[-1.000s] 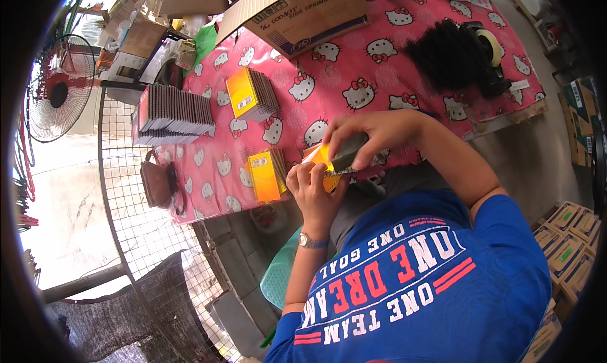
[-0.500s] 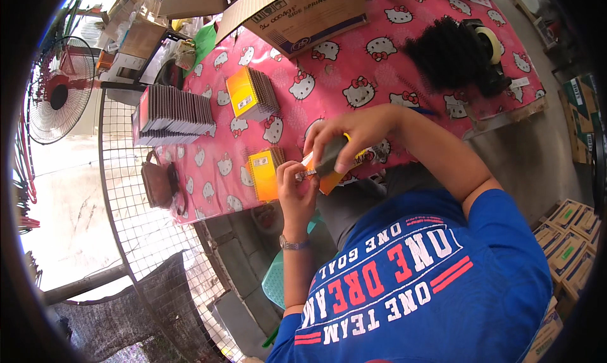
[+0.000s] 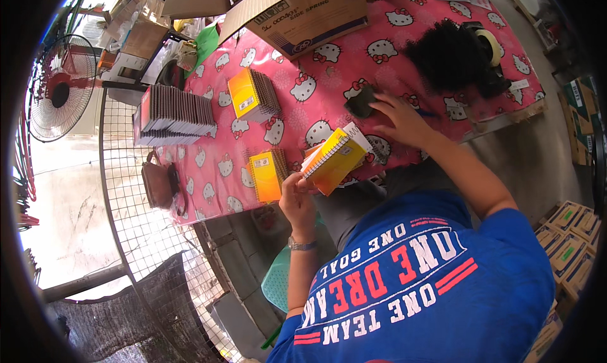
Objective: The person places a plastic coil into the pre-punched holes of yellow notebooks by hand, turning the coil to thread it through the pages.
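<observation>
A yellow-orange spiral notebook (image 3: 340, 159) is tilted over the table's near edge, some white pages showing at its upper right. My left hand (image 3: 297, 199) is closed on its lower left corner. My right hand (image 3: 404, 121) is apart from the notebook, its fingers stretched out. Their tips reach the edge of a dark, block-shaped object (image 3: 361, 102) lying on the table; its kind is unclear. Just left of the held notebook lies a small stack of yellow notebooks (image 3: 267, 175). Farther back is another yellow stack (image 3: 250, 92).
A long row of dark-edged spiral notebooks (image 3: 174, 113) stands at the left. Behind are a cardboard box (image 3: 310, 22) and, at right, a black bristly heap (image 3: 442, 56) beside a tape roll (image 3: 490, 46). A brown pouch (image 3: 159, 181) hangs by the table's left edge, near wire mesh.
My right hand has moved right and away from the notebook, and the dark block now lies on the table. The notebook's yellow cover has come into full view in my left hand.
</observation>
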A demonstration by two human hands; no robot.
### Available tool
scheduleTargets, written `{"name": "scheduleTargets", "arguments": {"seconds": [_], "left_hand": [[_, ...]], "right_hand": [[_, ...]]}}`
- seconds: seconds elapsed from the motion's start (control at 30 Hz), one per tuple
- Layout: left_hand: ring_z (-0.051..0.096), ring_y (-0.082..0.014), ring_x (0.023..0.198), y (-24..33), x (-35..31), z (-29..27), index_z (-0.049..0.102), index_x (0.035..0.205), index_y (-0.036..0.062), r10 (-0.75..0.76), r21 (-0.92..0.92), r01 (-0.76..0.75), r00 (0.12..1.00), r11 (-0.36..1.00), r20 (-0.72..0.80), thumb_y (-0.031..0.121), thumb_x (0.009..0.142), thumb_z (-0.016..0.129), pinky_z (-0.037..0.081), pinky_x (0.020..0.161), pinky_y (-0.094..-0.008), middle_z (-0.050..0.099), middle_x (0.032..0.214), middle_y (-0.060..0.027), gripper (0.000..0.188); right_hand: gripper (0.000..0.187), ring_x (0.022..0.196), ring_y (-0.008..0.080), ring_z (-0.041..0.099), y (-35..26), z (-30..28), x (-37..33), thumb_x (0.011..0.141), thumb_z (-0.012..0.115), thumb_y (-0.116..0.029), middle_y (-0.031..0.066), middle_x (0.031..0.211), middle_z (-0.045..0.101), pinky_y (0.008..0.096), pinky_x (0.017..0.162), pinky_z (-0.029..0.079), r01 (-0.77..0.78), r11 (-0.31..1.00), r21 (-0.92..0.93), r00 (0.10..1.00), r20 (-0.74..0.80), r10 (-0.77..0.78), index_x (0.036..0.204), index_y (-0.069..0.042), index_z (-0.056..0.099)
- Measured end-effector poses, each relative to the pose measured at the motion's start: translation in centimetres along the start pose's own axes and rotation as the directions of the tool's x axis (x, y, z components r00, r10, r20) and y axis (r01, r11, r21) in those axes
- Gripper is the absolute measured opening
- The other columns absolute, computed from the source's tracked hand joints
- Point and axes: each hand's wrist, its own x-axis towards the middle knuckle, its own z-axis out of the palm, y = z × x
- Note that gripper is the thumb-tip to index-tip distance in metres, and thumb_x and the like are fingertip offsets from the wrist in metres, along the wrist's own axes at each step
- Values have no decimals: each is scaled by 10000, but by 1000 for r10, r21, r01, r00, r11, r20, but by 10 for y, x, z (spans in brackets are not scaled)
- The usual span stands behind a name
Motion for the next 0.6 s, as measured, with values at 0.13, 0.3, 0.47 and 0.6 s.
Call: {"name": "scheduleTargets", "arguments": {"seconds": [0.13,0.3,0.47,0.6], "left_hand": [[683,-135,842,-10,-4,13,547,1159,22,-24,109,27,999,994,-27,141,1013,596,549,720,-260,682,957,-77,194],[682,-133,820,-10,5,19,508,1227,17,297,367,-269,954,891,-22,160,1017,586,543,706,-250,673,1068,-120,266],[681,-135,838,-2,5,22,484,1269,21,171,290,-166,985,942,10,140,1015,588,545,695,-251,658,1140,-135,299],[681,-134,830,-12,6,18,496,1278,17,348,369,-316,937,874,-24,164,1013,600,547,689,-247,661,1143,-134,320]], "right_hand": [[634,1330,362,438,-12,-20,-62,835,732,-296,168,1436,454,486,1095,382,-198,922,-332,975,35,221,1389,-83,509],[665,1297,348,461,12,-23,-69,811,747,-263,183,1413,463,485,1067,399,-183,921,-343,983,-50,177,1399,-85,492],[713,1248,368,497,12,-45,-54,782,767,-229,193,1342,515,465,1035,429,-203,973,-112,979,-49,199,1416,-83,475],[695,1184,367,543,-73,-81,-30,763,774,-204,184,1275,550,449,1015,454,-19,969,248,962,-260,85,1391,-71,507]]}}
